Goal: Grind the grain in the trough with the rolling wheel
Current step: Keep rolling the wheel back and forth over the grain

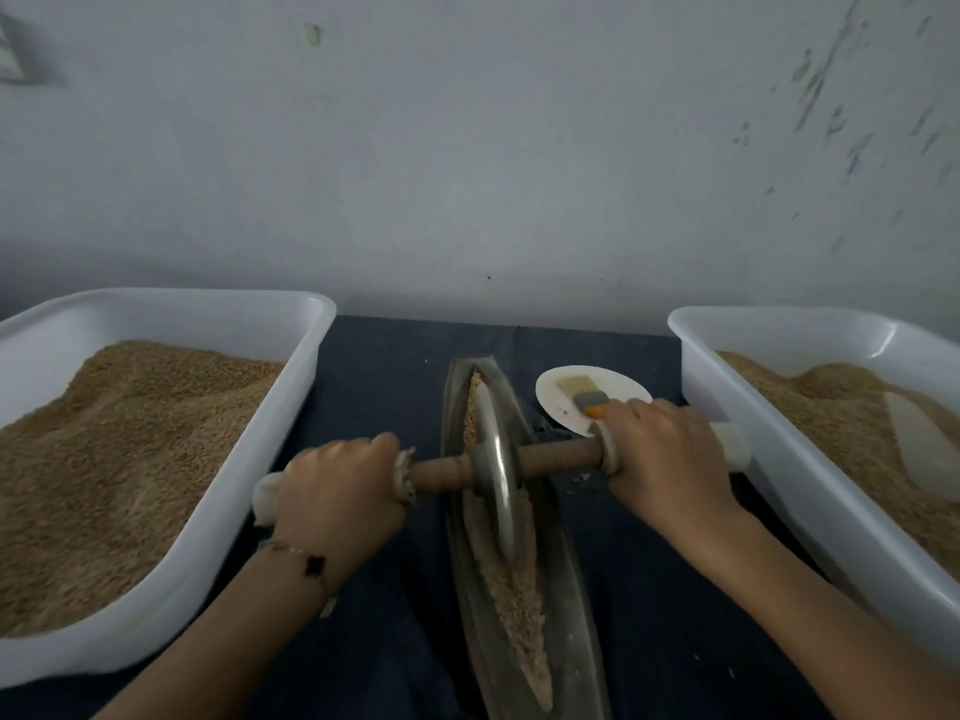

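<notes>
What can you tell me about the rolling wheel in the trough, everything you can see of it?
The rolling wheel is a thin grey metal-looking disc standing on edge in the narrow trough, amid crushed grain. A brown wooden-looking axle runs through its centre, with pale ends. The left hand and right hand each grip one side of the axle.

Single head-worn wide-angle view, looking forward and down, close over the table; wall fills upper half.
</notes>
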